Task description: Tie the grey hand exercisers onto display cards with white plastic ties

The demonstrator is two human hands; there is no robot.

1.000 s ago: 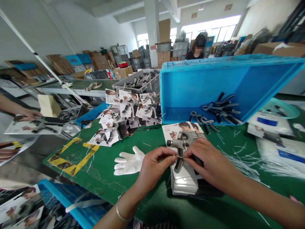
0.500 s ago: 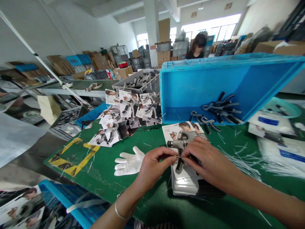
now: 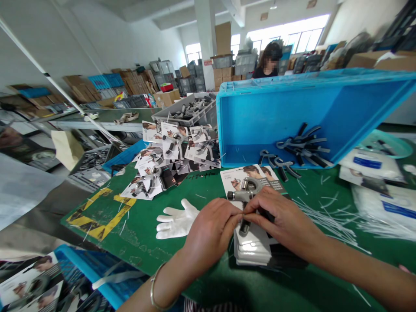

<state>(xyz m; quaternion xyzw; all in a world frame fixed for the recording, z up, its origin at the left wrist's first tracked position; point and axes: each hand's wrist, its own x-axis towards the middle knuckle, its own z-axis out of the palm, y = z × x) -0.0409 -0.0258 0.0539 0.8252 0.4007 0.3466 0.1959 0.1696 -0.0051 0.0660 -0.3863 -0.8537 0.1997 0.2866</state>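
A grey and black hand grip (image 3: 249, 189) lies on the top card (image 3: 231, 177) of a stack of printed cards on the green table. Over its lower handle, my left hand (image 3: 211, 229) pinches with thumb and forefinger, and what is between them is too small to make out. My right hand (image 3: 276, 212) meets it there with thumb and forefinger pressed together, its other fingers over the grip's right side. Whatever the right fingertips hold is hidden. Left of my left hand, a white glove (image 3: 177, 220) lies flat.
Behind the stack, a blue crate (image 3: 256, 108) on its side holds several grips. Carded grips (image 3: 173, 143) are piled back left, before a grey crate (image 3: 208, 113). White ties (image 3: 325, 221) and plastic packs (image 3: 390, 208) lie right. A person (image 3: 268, 63) is beyond the crate.
My left hand has turned over so that its back faces up more, its fingertips still by my right ones. A thin white strip visible between the fingertips before is now hidden.
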